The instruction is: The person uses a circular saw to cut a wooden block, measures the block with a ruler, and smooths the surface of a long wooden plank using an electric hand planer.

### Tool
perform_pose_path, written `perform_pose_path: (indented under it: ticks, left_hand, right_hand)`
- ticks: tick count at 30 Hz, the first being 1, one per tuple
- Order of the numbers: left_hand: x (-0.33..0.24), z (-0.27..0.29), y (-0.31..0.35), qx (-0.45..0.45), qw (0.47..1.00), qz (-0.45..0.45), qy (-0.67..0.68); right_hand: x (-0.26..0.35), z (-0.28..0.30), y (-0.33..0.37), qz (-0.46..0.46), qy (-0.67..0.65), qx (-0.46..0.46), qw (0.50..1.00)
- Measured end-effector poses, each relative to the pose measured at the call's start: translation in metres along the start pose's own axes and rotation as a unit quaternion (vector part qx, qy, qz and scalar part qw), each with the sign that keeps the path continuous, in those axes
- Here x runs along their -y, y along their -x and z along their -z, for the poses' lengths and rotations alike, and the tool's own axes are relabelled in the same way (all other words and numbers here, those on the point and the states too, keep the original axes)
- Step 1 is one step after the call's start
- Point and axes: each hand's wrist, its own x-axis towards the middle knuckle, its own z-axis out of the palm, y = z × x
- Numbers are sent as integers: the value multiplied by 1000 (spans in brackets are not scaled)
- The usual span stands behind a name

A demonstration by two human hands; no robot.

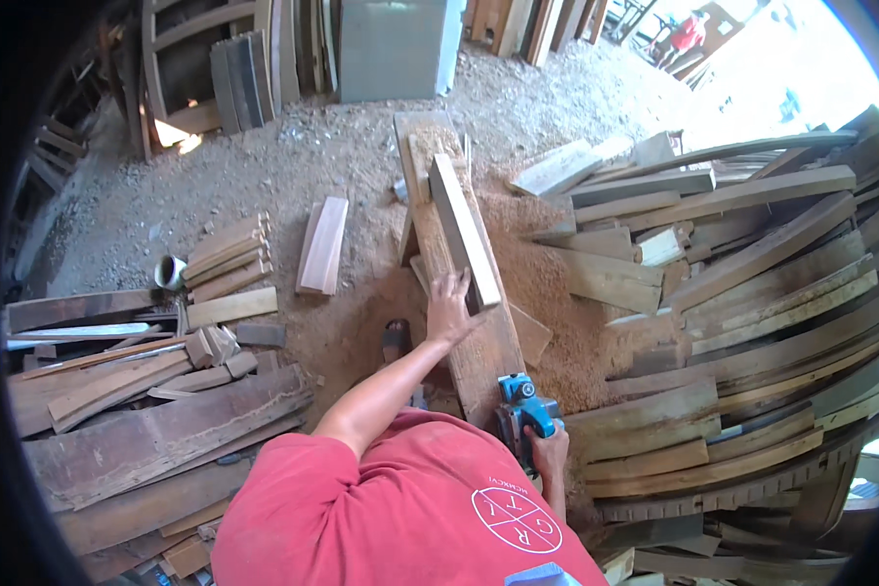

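A long wooden plank bench runs away from my body, and a squared wooden piece with a pale upper face lies lengthwise on it. My left hand is at the near end of this piece. Its fingers are spread along the left side, and the thumb points across toward the end. Close to my body on the right, my right hand is wrapped around the handle of a blue electric planer. The planer is at the bench's near right edge, apart from the wooden piece; its underside is hidden.
Stacked boards fill the right side, some curved by the lens. More lumber lies at left, near a white pipe. A short plank rests on the dirt floor. Wood shavings surround the bench. Another person is far off.
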Motion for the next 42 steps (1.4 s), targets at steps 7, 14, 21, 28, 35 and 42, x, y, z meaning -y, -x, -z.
perform_pose_path:
  ticks: [7, 14, 21, 28, 35, 42]
  left_hand:
    - [0, 87, -103, -153, 933, 56, 320]
    - [-1, 108, -118, -115, 949, 72, 285]
    - [-5, 117, -116, -92, 962, 79, 246]
    - [20, 99, -135, -88, 948, 61, 299]
    - [23, 104, -133, -82, 943, 61, 318]
    - [-2, 113, -117, -64, 920, 87, 377]
  right_hand:
    - [41, -9, -34, 43, 4, 49, 998]
    - [37, -26, -57, 61, -1, 88, 994]
    - [22, -34, -63, 82, -18, 109, 990]
    - [28, -32, -60, 79, -19, 111, 991]
    - [32, -34, -58, 47, -10, 116, 992]
    - [29, -36, -51, 46, 4, 94, 994]
